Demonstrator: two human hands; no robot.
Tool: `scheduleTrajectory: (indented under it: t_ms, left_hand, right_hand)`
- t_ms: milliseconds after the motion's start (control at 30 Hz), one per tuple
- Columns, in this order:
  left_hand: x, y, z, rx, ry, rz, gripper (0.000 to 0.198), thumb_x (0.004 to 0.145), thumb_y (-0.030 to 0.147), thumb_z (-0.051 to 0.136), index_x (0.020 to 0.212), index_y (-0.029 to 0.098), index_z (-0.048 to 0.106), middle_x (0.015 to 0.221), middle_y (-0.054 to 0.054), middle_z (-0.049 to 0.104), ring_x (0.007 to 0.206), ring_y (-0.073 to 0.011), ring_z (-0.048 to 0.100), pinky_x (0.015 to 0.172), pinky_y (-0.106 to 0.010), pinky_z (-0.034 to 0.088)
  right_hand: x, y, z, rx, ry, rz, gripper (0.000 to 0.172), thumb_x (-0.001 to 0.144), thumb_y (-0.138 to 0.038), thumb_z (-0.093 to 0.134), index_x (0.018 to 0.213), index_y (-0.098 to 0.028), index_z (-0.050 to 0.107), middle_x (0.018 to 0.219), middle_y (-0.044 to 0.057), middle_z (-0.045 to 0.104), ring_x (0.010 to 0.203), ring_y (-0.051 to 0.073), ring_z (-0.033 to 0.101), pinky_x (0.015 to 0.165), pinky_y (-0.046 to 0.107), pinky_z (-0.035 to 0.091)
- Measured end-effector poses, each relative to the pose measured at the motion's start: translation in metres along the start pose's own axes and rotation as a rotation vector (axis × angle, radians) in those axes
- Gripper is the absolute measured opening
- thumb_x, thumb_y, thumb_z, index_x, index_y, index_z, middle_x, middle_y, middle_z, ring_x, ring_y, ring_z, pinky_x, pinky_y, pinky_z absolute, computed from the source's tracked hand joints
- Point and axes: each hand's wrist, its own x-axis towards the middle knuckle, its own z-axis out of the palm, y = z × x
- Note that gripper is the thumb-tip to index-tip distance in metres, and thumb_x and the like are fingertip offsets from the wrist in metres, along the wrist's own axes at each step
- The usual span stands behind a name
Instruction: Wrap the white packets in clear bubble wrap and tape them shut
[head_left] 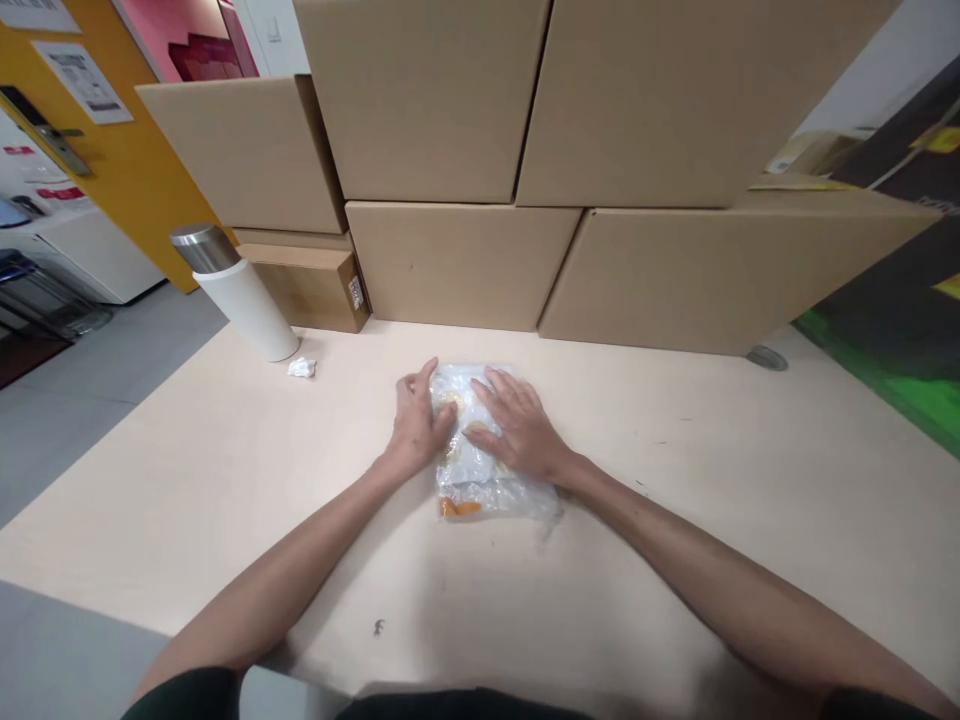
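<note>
Plastic bag (480, 485), clear and crinkled (something orange shows at its near end), lies on the pale surface (225, 480) just in front of the cardboard boxes (457, 265). Both the left hand (418, 425) and the right hand (519, 428) rest on it with fingers spread and palms down, probably pinning it flat.

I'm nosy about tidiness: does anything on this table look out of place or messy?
A crumpled white scrap lies loose beside the white bottle, and a tiny dark bit sits near the front of the table. The plastic bag under the left hand and right hand is wrinkled; nothing looks spilled.
</note>
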Motion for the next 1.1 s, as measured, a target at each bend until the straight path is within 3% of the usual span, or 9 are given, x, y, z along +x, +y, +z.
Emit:
scheduleTrajectory:
  t_ms: [67, 133, 267, 433, 567, 800, 1100]
  left_hand:
    - [-0.001, -0.001, -0.002, 0.188, -0.009, 0.152, 0.056, 0.095, 0.037, 0.051, 0.148, 0.022, 0.040, 0.157, -0.020, 0.028, 0.145, -0.0364, 0.031, 0.111, -0.058, 0.032]
    - [-0.002, -0.003, -0.007, 0.279, -0.120, 0.266, 0.054, 0.099, 0.045, 0.045, 0.148, 0.023, 0.041, 0.163, -0.016, 0.023, 0.152, -0.0362, 0.015, 0.116, -0.058, 0.024]
    - [0.003, -0.007, -0.023, 0.363, -0.416, 0.285, 0.083, 0.094, 0.068, 0.040, 0.158, 0.018, 0.020, 0.165, -0.017, 0.018, 0.154, -0.0351, 0.008, 0.121, -0.057, 0.013]
    - [0.012, -0.012, -0.034, 0.396, -0.588, 0.258, 0.118, 0.075, 0.084, 0.052, 0.160, 0.014, 0.008, 0.166, -0.020, 0.004, 0.154, -0.0348, 0.001, 0.123, -0.055, 0.005]
    - [0.013, -0.017, -0.032, 0.396, -0.599, 0.250, 0.121, 0.072, 0.082, 0.059, 0.160, 0.018, 0.006, 0.166, -0.020, 0.000, 0.154, -0.0342, 0.001, 0.122, -0.056, 0.003]
    - [0.011, -0.015, -0.034, 0.372, -0.575, 0.243, 0.117, 0.075, 0.077, 0.062, 0.160, 0.020, 0.006, 0.166, -0.021, 0.001, 0.154, -0.0341, 0.002, 0.122, -0.057, 0.006]
    - [0.014, -0.022, -0.032, 0.364, -0.589, 0.271, 0.118, 0.075, 0.080, 0.059, 0.160, 0.023, 0.000, 0.166, -0.021, -0.002, 0.154, -0.0352, 0.000, 0.121, -0.057, 0.004]
  right_hand:
    - [-0.001, 0.001, 0.003, -0.011, -0.007, 0.006, 0.078, 0.095, -0.071, 0.026, 0.156, -0.021, 0.030, 0.164, 0.017, 0.023, 0.152, 0.034, 0.017, 0.118, 0.062, 0.015]
    - [-0.001, 0.002, 0.005, -0.017, -0.008, -0.005, 0.079, 0.096, -0.070, 0.024, 0.156, -0.019, 0.029, 0.164, 0.018, 0.024, 0.152, 0.034, 0.017, 0.118, 0.061, 0.015]
    - [-0.001, 0.003, 0.003, -0.011, -0.033, -0.017, 0.085, 0.095, -0.071, 0.029, 0.159, -0.017, 0.015, 0.164, 0.019, 0.023, 0.152, 0.035, 0.016, 0.119, 0.061, 0.014]
    - [-0.002, 0.003, 0.001, 0.012, -0.083, -0.018, 0.086, 0.096, -0.068, 0.026, 0.160, -0.018, -0.001, 0.166, 0.018, 0.016, 0.153, 0.034, 0.011, 0.121, 0.060, 0.010]
    - [-0.003, 0.001, 0.003, 0.003, -0.071, 0.004, 0.087, 0.096, -0.068, 0.025, 0.160, -0.017, -0.004, 0.166, 0.019, 0.013, 0.154, 0.034, 0.009, 0.121, 0.060, 0.008]
    - [-0.006, 0.002, 0.005, -0.007, -0.070, 0.182, 0.102, 0.089, -0.077, 0.035, 0.159, -0.016, -0.005, 0.167, 0.021, 0.001, 0.154, 0.038, 0.000, 0.119, 0.065, 0.008]
    - [-0.008, 0.014, 0.007, 0.063, -0.083, 0.139, 0.104, 0.087, -0.081, 0.034, 0.159, -0.020, -0.012, 0.168, 0.019, -0.002, 0.154, 0.037, -0.001, 0.119, 0.064, 0.009]
